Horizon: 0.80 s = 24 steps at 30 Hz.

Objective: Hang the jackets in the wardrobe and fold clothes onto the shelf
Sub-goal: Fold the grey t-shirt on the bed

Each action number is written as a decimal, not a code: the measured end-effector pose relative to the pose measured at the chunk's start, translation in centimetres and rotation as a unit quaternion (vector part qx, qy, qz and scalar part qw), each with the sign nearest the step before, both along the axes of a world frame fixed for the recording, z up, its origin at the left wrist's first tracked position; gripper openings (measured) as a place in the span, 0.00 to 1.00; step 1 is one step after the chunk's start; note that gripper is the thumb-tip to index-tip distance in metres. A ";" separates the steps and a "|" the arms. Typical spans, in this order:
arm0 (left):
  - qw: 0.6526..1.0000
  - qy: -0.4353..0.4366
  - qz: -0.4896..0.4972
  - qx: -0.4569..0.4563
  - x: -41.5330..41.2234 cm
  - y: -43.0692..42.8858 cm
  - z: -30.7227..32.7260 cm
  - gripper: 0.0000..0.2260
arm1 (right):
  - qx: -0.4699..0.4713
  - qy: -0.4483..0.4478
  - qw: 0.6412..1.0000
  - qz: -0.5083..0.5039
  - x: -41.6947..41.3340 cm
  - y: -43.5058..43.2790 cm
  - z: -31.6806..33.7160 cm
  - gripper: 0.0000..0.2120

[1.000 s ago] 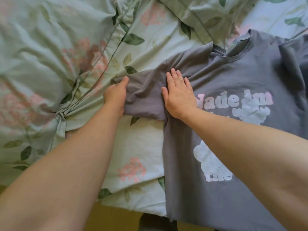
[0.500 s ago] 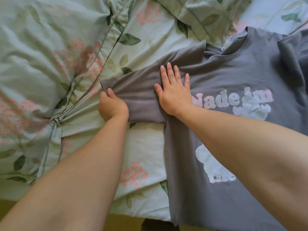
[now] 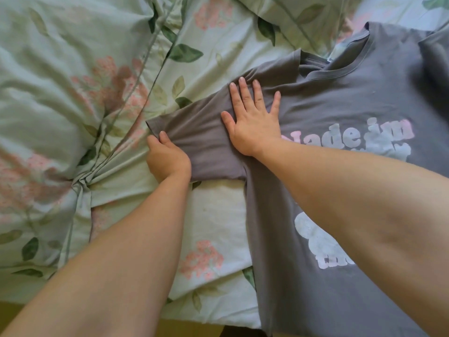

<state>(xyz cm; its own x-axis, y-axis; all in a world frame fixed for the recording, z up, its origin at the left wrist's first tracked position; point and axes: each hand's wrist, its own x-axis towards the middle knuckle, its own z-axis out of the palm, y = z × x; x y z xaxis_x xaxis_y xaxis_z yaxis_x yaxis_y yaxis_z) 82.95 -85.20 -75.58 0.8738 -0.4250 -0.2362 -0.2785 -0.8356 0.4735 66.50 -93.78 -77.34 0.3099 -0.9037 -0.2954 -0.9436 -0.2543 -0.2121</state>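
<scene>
The left hand (image 3: 167, 159) grips the outer end of a short sleeve (image 3: 204, 139), thumb on top of the cloth near the hem and the fingers curled out of sight beneath it. The right hand (image 3: 254, 122) lies flat, palm down, fingers straight and spread, pressing where that sleeve joins the shoulder. The two hands are apart, with the length of the sleeve between them. The sleeve belongs to a grey T-shirt (image 3: 352, 93) spread face up on a bed, and it points out to the left, rising slightly towards the far side. The shirt's long axis runs from far to near: the ribbed collar (image 3: 340, 69) lies at the far end, and the body comes down towards the person and runs out of view at the bottom edge. Puffy pink and white lettering (image 3: 359, 137) crosses the chest, partly hidden by the right forearm. Under the shirt lies a rumpled pale green bed cover (image 3: 73, 93) printed with pink flowers and dark green leaves
</scene>
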 end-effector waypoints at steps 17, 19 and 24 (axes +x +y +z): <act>0.980 -0.009 -0.104 -0.171 -6.9 -1.1 8.6 0.12 | -0.091 -0.163 0.970 -0.158 -6.2 3.3 4.2 0.17; 0.972 0.020 -0.158 -0.175 -9.8 -2.0 9.7 0.10 | -0.080 -0.142 0.966 -0.199 -8.2 3.2 4.4 0.15; 0.950 0.128 -0.264 -0.103 -17.0 -5.6 9.3 0.10 | -0.047 -0.125 0.961 -0.240 -13.9 2.9 4.7 0.15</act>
<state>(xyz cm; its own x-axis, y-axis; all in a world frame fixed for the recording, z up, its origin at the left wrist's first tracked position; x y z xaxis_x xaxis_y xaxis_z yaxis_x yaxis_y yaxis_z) 65.96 -90.79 -66.30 0.4511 -0.8484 -0.2770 -0.4872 -0.4941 0.7201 52.58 -90.93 -72.66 -0.0994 -0.9795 -0.1753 -0.8797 0.1688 -0.4446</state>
